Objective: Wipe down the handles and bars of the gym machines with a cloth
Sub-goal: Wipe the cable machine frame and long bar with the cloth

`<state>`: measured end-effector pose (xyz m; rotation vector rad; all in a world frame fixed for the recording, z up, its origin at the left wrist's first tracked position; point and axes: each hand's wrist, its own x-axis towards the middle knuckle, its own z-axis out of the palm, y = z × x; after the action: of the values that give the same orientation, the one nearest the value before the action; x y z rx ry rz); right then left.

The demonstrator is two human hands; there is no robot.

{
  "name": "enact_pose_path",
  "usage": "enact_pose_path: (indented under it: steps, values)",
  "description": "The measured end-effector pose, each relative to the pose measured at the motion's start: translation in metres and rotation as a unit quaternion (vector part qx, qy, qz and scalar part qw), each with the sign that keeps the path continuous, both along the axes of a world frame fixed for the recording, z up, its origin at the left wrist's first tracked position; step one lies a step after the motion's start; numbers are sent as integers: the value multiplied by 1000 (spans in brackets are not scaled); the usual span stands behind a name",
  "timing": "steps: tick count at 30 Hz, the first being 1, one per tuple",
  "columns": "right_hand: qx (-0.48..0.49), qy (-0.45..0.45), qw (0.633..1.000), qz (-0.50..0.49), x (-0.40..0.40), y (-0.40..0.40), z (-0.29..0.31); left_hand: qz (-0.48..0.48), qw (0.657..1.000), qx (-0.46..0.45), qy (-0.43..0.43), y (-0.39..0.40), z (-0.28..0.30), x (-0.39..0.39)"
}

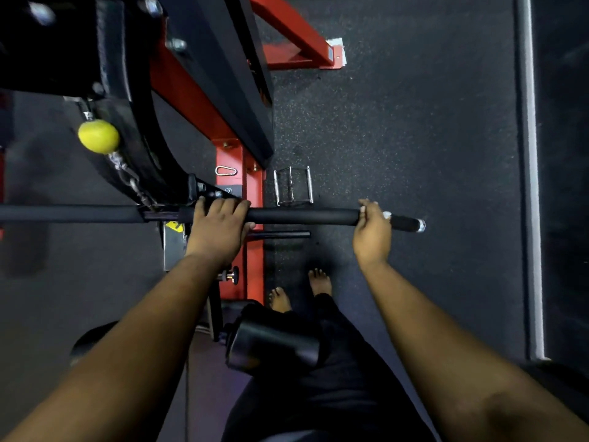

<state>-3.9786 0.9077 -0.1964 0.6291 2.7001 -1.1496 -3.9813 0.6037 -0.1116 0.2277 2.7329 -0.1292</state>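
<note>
A long black pulldown bar [302,215] runs level across the view, hung by a chain from the red and black machine [197,100]. My left hand [218,228] grips the bar near its middle, fingers curled over the top. My right hand [372,232] holds the bar near its right end, just inside the chrome-capped tip [421,225]. A small bit of white cloth [387,215] peeks out from under the right fingers; most of it is hidden.
A yellow ball stopper [98,136] hangs on the cable at left. A chrome handle attachment [293,186] lies on the dark rubber floor [414,138]. A black roller pad [274,349] sits near my legs. My bare feet [299,290] stand beside the red frame base.
</note>
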Motion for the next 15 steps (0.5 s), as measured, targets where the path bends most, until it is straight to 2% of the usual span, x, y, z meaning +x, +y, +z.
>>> enact_pose_path:
  steps: [5,9,12,15]
  values:
    - [4,48,992,118,12,-81,22,-6,999,15,40,-11,5,13]
    - [-9,53,976,211,6,-128,30,-15,997,35,74,-43,11,31]
    - [-23,38,951,307,-1,-167,47,-6,996,23,81,-73,16,52]
    - [-31,66,911,407,-7,-210,60,-12,997,9,80,-95,16,70]
